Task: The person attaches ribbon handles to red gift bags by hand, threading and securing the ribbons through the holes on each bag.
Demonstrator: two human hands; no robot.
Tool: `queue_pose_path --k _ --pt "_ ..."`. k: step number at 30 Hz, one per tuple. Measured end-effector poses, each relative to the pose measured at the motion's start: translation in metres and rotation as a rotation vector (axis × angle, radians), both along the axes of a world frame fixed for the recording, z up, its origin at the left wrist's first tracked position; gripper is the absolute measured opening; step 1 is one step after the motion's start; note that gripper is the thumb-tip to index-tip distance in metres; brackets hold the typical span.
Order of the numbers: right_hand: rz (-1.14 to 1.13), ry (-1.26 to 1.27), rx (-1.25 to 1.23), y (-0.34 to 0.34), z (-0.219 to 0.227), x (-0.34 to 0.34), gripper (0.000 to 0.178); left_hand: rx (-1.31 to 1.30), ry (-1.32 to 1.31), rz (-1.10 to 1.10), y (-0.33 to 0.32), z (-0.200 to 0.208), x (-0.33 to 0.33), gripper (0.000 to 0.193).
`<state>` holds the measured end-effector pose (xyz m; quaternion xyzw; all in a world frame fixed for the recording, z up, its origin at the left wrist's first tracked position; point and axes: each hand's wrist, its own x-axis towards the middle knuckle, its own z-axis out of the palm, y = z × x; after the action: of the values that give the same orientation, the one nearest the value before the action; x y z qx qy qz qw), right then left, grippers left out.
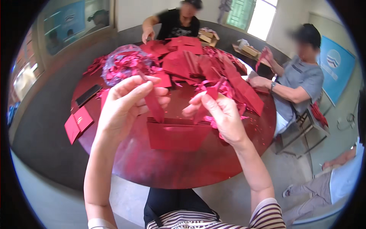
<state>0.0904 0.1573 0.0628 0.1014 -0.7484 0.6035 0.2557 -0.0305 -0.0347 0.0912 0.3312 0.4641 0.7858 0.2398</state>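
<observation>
A red paper bag (175, 136) stands in front of me near the front of the round table, with a red ribbon rising from each end of its top edge. My left hand (131, 99) pinches the left ribbon (154, 105) between thumb and fingers, above the bag. On the other side, my right hand (217, 110) grips the right ribbon (213, 90), whose end sticks up past the thumb. Both hands are raised and apart from each other. Whether the ribbons are fixed to the bag cannot be made out.
Stacked red bags (187, 65) and a clear plastic sack of red ribbons (126, 63) cover the far part of the table (160, 168). A black phone (88, 95) and a folded red bag (78, 124) lie left. Co-workers sit across and at right; another person is lower right.
</observation>
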Motion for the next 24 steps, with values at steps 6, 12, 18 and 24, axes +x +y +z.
queue_pose_path --k 6,12,18,24 --pt "0.097 0.007 0.04 -0.017 0.021 -0.031 0.036 -0.028 0.134 0.105 -0.035 0.015 -0.019 0.022" --pt "0.192 -0.005 0.128 -0.03 0.022 -0.134 0.033 -0.14 0.211 0.347 -0.07 0.024 -0.079 0.026" --pt "-0.084 -0.237 0.498 -0.04 0.002 -0.254 0.047 -0.525 0.249 0.724 -0.082 -0.004 -0.185 0.042" --pt "-0.068 -0.435 0.564 -0.031 -0.089 -0.223 0.063 -0.873 0.499 0.908 -0.092 -0.142 -0.186 0.081"
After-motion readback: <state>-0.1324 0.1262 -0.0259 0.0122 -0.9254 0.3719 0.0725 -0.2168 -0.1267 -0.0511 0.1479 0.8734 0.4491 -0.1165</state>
